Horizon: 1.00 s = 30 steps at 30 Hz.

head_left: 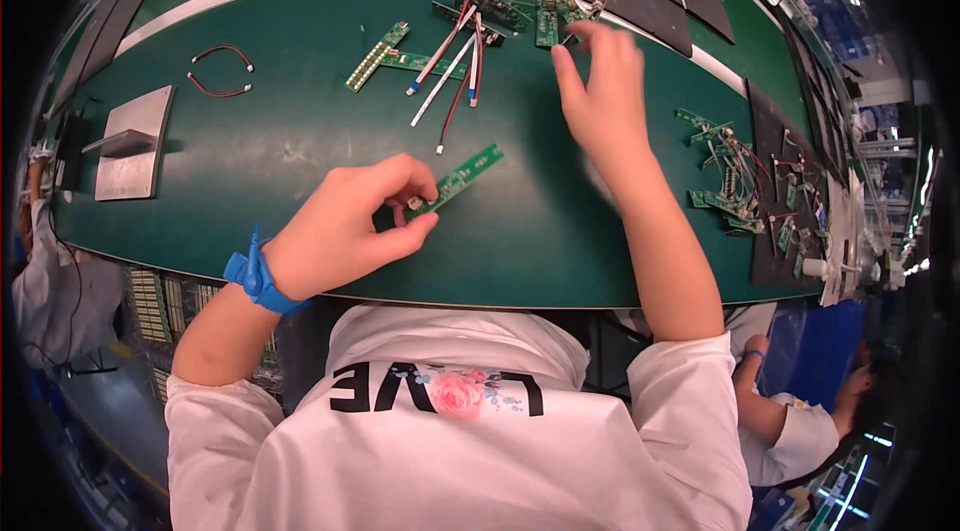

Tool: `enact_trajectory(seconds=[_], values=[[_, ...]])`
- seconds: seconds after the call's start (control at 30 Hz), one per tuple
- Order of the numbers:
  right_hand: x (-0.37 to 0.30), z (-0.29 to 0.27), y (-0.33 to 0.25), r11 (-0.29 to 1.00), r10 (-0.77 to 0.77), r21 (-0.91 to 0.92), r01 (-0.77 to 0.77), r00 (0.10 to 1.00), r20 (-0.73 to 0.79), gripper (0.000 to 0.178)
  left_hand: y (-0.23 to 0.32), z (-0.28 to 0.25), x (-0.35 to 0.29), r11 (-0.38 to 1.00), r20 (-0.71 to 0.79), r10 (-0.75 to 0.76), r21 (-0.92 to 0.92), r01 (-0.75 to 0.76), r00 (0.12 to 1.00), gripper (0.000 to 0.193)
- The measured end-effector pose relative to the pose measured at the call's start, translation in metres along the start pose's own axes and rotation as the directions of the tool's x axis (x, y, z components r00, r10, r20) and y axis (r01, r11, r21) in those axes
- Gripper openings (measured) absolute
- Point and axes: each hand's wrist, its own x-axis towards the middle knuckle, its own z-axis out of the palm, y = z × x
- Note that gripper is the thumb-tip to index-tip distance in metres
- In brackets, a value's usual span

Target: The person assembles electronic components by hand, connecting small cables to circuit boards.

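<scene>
Head view. My left hand (345, 226) is pinched shut on one end of a narrow green rectangular circuit board strip (458, 181); thumb and forefinger clamp its near end, where a small pale connector sits. The strip lies low over the green counter (280, 146), around the middle and somewhat toward the near edge. Its long axis runs diagonally: the held end points toward me and to the left, the free end toward the far right corner of the counter. Component face looks up.

My right hand (600, 96) is out toward the far edge, fingers spread apart and slightly blurred, tips just at a loose heap of small green boards with red and white wires (520, 13). I cannot tell whether it has anything between the fingers; nothing shows clearly gripped.

Progress, as I judge it: one strip is in hand with no lead on it that I can see, so the joining work on this piece is not yet done. A second pile of small wired green boards (735, 181) lies by the right edge, possibly finished pieces, though I cannot confirm that.

Elsewhere on the counter: two green strips laid crosswise (385, 53) with loose white and red leads (450, 71) beside them, two short red wire loops (220, 71) toward the far left, a flat grey metal plate (130, 141) at the left edge. A blue strap (255, 276) circles my left wrist.
</scene>
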Motion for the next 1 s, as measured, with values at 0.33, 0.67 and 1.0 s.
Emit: enact_trajectory(seconds=[0.33, 0.67, 1.0], values=[[0.019, -0.014, 0.027, 0.658, 0.545, 0.421, -0.624, 0.781, 0.305, 0.027, 0.001, 0.003, 0.003, 0.994, 0.118, 0.062, -0.096, -0.051, 0.991, 0.023], [-0.073, -0.092, -0.072, 0.345, 0.605, 0.745, -0.571, 0.742, 0.289, 0.020, 0.003, 0.021, 0.011, 0.754, 0.253, -0.158, -0.593, 0.282, 0.955, 0.017], [-0.119, -0.081, -0.064, 0.362, 0.646, 0.683, -0.635, 0.699, 0.307, 0.015, 0.005, 0.034, 0.016, 0.701, 0.304, -0.253, -0.597, 0.391, 0.918, 0.025]])
